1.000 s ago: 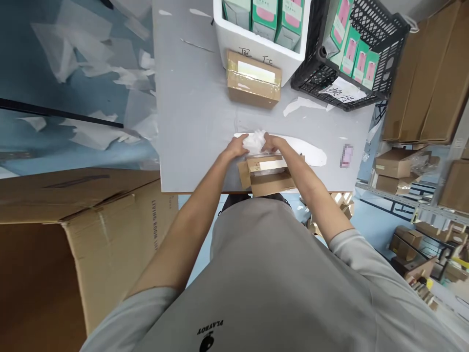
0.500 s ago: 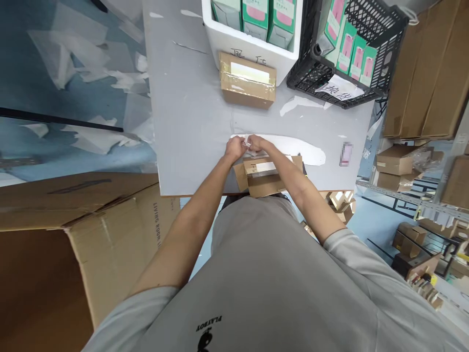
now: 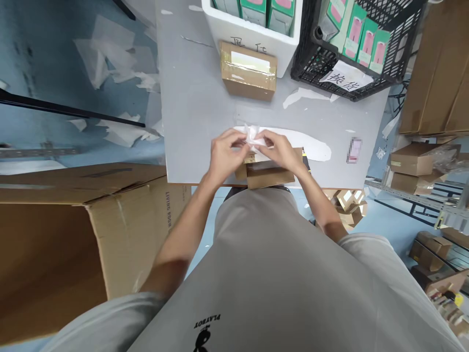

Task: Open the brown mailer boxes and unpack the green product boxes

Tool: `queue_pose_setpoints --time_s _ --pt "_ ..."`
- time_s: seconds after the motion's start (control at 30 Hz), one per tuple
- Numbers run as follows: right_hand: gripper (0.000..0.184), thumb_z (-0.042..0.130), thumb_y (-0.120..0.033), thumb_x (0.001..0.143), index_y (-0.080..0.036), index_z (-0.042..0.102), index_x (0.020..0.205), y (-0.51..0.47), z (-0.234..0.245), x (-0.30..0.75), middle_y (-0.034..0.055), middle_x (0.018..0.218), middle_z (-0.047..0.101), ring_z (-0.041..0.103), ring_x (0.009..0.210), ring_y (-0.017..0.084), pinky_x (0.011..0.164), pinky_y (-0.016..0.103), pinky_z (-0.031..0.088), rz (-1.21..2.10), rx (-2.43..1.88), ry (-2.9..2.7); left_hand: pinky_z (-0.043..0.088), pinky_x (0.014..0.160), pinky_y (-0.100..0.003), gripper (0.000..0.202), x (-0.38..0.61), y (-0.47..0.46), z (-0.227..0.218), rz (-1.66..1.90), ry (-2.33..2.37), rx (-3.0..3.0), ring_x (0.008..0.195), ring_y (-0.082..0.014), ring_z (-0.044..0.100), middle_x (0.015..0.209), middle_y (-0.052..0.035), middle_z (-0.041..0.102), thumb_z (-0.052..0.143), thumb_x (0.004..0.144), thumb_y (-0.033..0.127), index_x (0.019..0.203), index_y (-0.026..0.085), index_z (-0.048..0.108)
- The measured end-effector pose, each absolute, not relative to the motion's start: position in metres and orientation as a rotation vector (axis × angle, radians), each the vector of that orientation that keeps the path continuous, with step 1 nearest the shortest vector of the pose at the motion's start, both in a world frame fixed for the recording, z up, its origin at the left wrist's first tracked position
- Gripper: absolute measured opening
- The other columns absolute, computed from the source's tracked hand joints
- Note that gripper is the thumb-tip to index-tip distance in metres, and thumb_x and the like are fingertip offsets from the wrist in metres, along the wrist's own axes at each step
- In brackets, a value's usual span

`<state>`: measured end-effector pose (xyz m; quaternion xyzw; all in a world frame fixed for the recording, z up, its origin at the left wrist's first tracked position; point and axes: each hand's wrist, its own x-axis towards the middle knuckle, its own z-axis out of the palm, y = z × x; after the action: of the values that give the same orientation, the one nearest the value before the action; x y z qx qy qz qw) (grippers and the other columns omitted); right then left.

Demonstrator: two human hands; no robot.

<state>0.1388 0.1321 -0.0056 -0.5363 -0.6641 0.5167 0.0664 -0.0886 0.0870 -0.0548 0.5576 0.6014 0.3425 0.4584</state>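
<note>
- Counter [image 3: 190,98] in the head view is stretching away from the person, grey and flecked with white scraps.
- The left hand [image 3: 224,157] and the right hand [image 3: 281,152] are meeting above the counter's near edge, with the fingertips of both pinching a white wad [image 3: 253,134] of crumpled wrapping between them.
- The white wad is hanging just above a small cardboard box [image 3: 270,175], which is sitting open at the near edge, partly under both hands.
- A long white strip [image 3: 311,146] is lying flat on the counter just beyond and right of the hands.
- A taped box [image 3: 248,73] is resting farther off, touching a white foam bin [image 3: 252,44] that is holding green-and-pink cartons [image 3: 256,10].
- A black crate [image 3: 311,63] is standing right of the bin, carrying more such cartons and a handwritten note [image 3: 346,78].
- A large open carton [image 3: 54,244] is sitting on the floor at the left.
</note>
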Motion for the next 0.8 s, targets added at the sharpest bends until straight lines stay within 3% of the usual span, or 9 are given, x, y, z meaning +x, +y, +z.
queue_pose_setpoints --time_s 0.13,0.27,0.4,0.6,0.8 --pt "0.028 0.067 -0.034 0.113 -0.025 0.082 0.134 0.06 0.006 0.163 0.0086 0.13 0.084 0.076 0.116 0.032 0.109 0.04 0.059 1.516 -1.565 -1.993 0.066 0.106 -0.044 0.022 -0.068 0.025 -0.031 0.808 1.381 1.444 0.109 -0.0295 0.077 0.117 -0.0089 0.08 0.073 0.107 0.041 0.115 0.026 0.087" --pt "0.034 0.063 -0.018 0.111 -0.024 0.083 0.137 0.017 -0.014 0.177 0.0124 0.134 0.084 0.079 0.12 0.035 0.107 0.042 0.06 1.445 -1.656 -2.156 0.064 0.099 -0.04 0.019 -0.052 -0.007 -0.05 0.588 1.307 1.516 0.104 -0.0278 0.078 0.113 -0.0085 0.08 0.067 0.109 0.036 0.113 0.026 0.082" --pt "0.044 0.054 -0.013 0.114 -0.02 0.081 0.149 0.011 -0.031 0.175 0.0163 0.14 0.082 0.078 0.129 0.035 0.112 0.043 0.062 1.341 -1.775 -2.367 0.063 0.101 -0.04 0.019 -0.044 -0.01 -0.078 0.397 1.349 1.651 0.112 -0.0307 0.078 0.121 -0.0112 0.08 0.065 0.111 0.03 0.121 0.024 0.08" --pt "0.053 0.045 -0.018 0.12 -0.02 0.074 0.164 0.036 -0.045 0.159 0.0206 0.158 0.076 0.073 0.141 0.039 0.12 0.052 0.063 1.272 -1.958 -2.472 0.061 0.118 -0.053 0.037 -0.035 0.001 -0.114 0.186 1.369 1.828 0.136 -0.0431 0.073 0.14 -0.0239 0.077 0.059 0.115 0.027 0.145 0.015 0.076" --pt "0.056 0.041 -0.017 0.121 -0.014 0.068 0.17 0.048 -0.066 0.148 0.0234 0.164 0.076 0.072 0.15 0.038 0.129 0.052 0.057 1.346 -2.045 -2.57 0.056 0.13 -0.06 0.053 -0.028 -0.001 -0.131 0.05 1.396 1.783 0.143 -0.0471 0.071 0.15 -0.0317 0.072 0.058 0.114 0.025 0.163 0.006 0.064"
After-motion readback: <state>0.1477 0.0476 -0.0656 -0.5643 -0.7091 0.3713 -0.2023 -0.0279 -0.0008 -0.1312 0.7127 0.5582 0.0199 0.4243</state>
